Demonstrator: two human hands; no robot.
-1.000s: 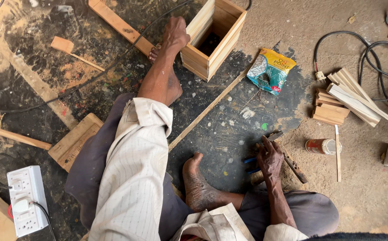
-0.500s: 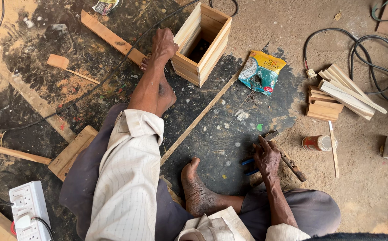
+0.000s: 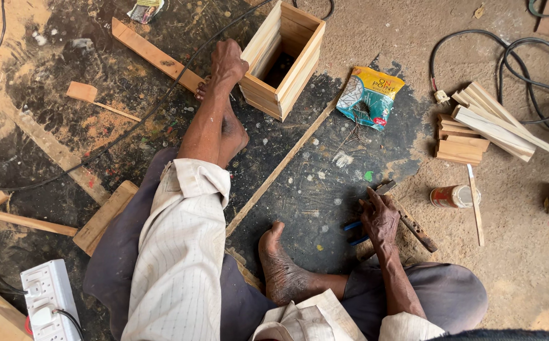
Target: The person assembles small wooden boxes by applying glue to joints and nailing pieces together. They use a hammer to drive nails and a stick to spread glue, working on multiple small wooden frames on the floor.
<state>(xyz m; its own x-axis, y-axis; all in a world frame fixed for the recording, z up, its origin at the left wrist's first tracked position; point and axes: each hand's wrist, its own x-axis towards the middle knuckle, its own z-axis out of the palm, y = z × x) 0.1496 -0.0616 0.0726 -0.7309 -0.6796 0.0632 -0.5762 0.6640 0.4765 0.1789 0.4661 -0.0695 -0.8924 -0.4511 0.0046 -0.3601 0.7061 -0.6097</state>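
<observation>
Left hand is reaching out, fingers curled and resting on the near corner of the open wooden box, which is sitting upright on the floor; whether it is gripping the box wall, cannot tell. Right hand is pressing down on the floor with fingers bent over blue-handled pliers and touching a dark flat tool lying beside it. A long thin wooden strip is running diagonally between the two hands, with a bare foot lying near its lower end. A teal and yellow packet is lying just right of the box. A small can is lying on its side near the right hand, with a stack of cut wood pieces and black cables beyond. A plank is lying left of the box, and a white power strip is sitting at the lower left. Open floor is showing between strip and packet
</observation>
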